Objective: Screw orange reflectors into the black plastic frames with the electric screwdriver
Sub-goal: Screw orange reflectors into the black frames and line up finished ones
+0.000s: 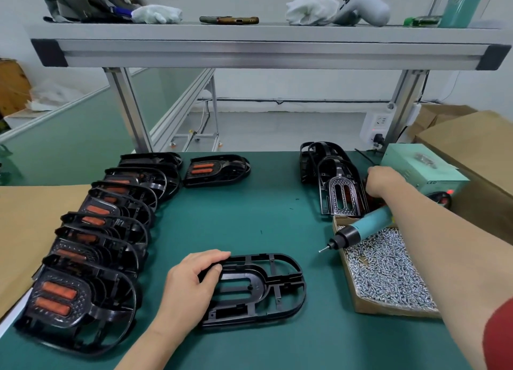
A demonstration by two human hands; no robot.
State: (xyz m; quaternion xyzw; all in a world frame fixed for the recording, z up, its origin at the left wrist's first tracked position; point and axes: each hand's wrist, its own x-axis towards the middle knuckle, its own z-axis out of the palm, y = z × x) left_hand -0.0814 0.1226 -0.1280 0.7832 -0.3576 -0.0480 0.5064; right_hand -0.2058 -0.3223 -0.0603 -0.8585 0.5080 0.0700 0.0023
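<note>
A black plastic frame (280,278) lies flat on the green mat near me, with no reflector in it. My left hand (191,281) grips its left end, fingers curled over the rim. My right hand (384,179) reaches to the far right, beside a patterned reflector piece (342,194) that leans on a stack of empty black frames (327,158). Its fingertips are hidden behind that stack. The teal electric screwdriver (369,225) rests across the screw box under my right forearm, tip pointing left, untouched.
A row of several frames with orange reflectors (105,231) overlaps along the left, and one more (216,169) lies behind. A cardboard box of screws (388,272) sits at the right. A teal power unit (419,169) and cardboard boxes (472,153) stand behind it.
</note>
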